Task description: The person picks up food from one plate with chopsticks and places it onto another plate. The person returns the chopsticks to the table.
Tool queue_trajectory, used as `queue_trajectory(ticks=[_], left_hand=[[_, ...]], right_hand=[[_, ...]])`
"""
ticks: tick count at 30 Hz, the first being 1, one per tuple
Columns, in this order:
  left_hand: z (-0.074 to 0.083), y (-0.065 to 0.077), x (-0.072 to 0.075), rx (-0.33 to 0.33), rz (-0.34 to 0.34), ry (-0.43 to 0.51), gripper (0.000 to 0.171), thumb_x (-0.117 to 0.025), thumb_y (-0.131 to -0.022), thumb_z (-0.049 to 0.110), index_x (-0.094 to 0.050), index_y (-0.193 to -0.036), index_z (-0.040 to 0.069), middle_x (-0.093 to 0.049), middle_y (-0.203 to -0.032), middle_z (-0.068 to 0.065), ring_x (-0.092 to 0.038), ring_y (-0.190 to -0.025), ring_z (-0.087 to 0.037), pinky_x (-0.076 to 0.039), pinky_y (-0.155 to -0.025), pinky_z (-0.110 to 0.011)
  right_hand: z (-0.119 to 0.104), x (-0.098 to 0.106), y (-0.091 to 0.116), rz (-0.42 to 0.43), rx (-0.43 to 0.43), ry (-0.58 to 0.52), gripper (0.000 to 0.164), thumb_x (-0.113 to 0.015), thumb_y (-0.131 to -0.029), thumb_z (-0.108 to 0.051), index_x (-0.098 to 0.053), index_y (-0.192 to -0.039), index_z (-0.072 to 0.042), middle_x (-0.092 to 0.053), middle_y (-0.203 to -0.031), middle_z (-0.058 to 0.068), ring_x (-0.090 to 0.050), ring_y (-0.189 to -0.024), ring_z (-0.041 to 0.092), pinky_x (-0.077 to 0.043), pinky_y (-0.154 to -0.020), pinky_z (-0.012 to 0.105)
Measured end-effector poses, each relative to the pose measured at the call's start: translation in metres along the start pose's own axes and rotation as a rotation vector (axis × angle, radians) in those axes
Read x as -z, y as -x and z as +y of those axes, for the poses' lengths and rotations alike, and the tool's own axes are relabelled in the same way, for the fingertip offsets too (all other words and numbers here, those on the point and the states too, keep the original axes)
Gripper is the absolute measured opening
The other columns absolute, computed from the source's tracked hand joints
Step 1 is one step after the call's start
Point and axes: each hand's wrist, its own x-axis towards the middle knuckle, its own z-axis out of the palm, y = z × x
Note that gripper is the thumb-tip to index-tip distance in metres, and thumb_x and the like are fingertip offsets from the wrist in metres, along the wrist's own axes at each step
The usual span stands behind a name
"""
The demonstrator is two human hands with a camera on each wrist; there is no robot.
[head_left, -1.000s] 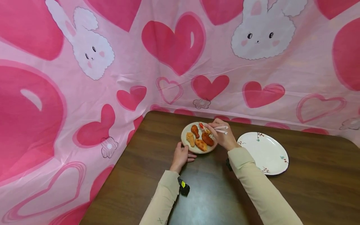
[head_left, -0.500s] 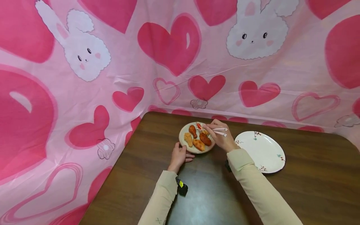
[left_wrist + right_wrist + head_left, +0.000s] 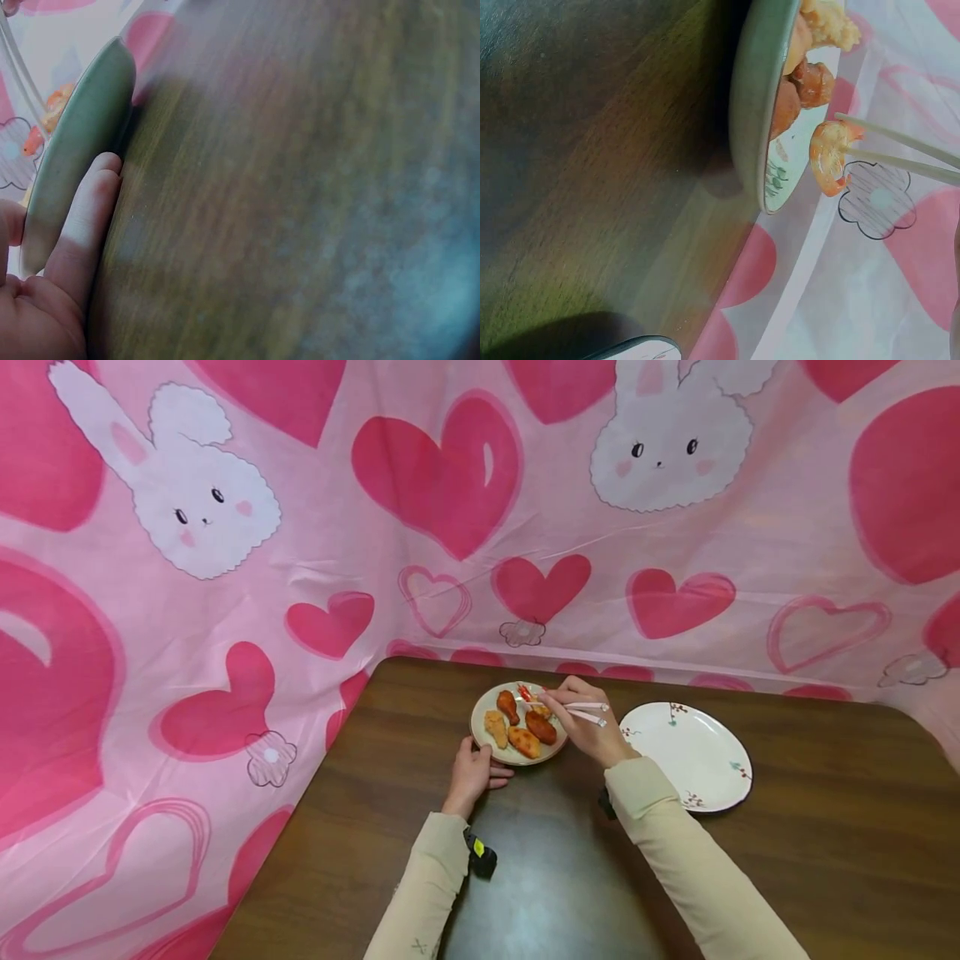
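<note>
My left hand (image 3: 472, 774) holds the near left rim of a small round plate (image 3: 489, 702), thumb over the edge and a finger along its underside (image 3: 82, 135). On the plate lie a drumstick (image 3: 507, 706), a craggy golden fried piece (image 3: 495, 728), a flat spotted fried piece (image 3: 524, 742) and a dark brown piece (image 3: 540, 727). Over its far right side, my right hand (image 3: 594, 739) grips a pair of pale chopsticks (image 3: 911, 144). Their tips are at a curled orange shrimp (image 3: 826, 161), which overlaps the patterned cloth in the right wrist view.
A larger oval white plate (image 3: 690, 752) with painted sprigs lies right of my right forearm. Brown wooden table (image 3: 555, 868) spreads below both. Pink cloth (image 3: 450, 485) with hearts and rabbits hangs behind the table and on the left.
The whole head view has shifted, so plates and hands sit slightly further left. Both hands keep nearly the same pose at the small plate, the chopsticks still at its far side.
</note>
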Motion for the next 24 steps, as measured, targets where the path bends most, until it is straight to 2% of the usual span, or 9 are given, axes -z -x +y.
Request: queue_trajectory(ticks=[9,12,19,21,24], left_hand=[[-0.001,-0.002,0.0,0.002,-0.002,-0.001,0.051,-0.036,-0.104,0.023,-0.019,-0.15,0.008,-0.069,-0.098,-0.02,-0.074,-0.075,-0.022,-0.062,-0.065,-0.033],[0.0,-0.002,0.001,-0.002,-0.017,0.003,0.053,-0.036,-0.104,0.023,-0.018,-0.151,0.006,-0.068,-0.099,-0.021,-0.074,-0.077,-0.025,-0.062,-0.066,-0.034],[0.028,0.025,0.0,0.011,-0.026,-0.018,0.05,-0.034,-0.104,0.016,-0.019,-0.149,0.0,-0.065,-0.105,-0.028,-0.072,-0.088,-0.034,-0.062,-0.075,-0.04],[0.025,0.021,0.0,0.014,-0.026,-0.011,0.051,-0.034,-0.104,0.017,-0.018,-0.15,0.001,-0.066,-0.104,-0.028,-0.072,-0.087,-0.034,-0.062,-0.074,-0.04],[0.011,0.007,0.001,0.012,-0.022,0.006,0.052,-0.034,-0.105,0.02,-0.017,-0.151,0.003,-0.067,-0.102,-0.026,-0.073,-0.083,-0.031,-0.062,-0.07,-0.038]], right_hand=[[-0.003,0.005,0.003,0.076,0.06,-0.063,0.006,-0.074,-0.081,-0.004,-0.077,-0.086,-0.002,-0.056,-0.07,0.003,-0.045,-0.061,0.006,-0.035,-0.049,0.012],[-0.004,0.009,0.004,0.09,0.055,-0.088,0.006,-0.073,-0.082,-0.003,-0.077,-0.087,-0.002,-0.056,-0.07,0.003,-0.045,-0.061,0.006,-0.035,-0.05,0.011],[-0.01,0.019,0.006,0.106,0.014,-0.113,0.007,-0.073,-0.082,-0.003,-0.077,-0.087,-0.001,-0.057,-0.072,0.002,-0.047,-0.064,0.006,-0.038,-0.051,0.011],[-0.011,0.022,0.007,0.116,0.013,-0.111,0.006,-0.073,-0.083,-0.003,-0.077,-0.086,-0.001,-0.058,-0.072,0.002,-0.047,-0.064,0.005,-0.038,-0.051,0.012],[-0.011,0.027,0.007,0.124,0.019,-0.093,0.006,-0.073,-0.082,-0.004,-0.078,-0.086,-0.002,-0.058,-0.072,0.002,-0.047,-0.064,0.005,-0.038,-0.05,0.012]])
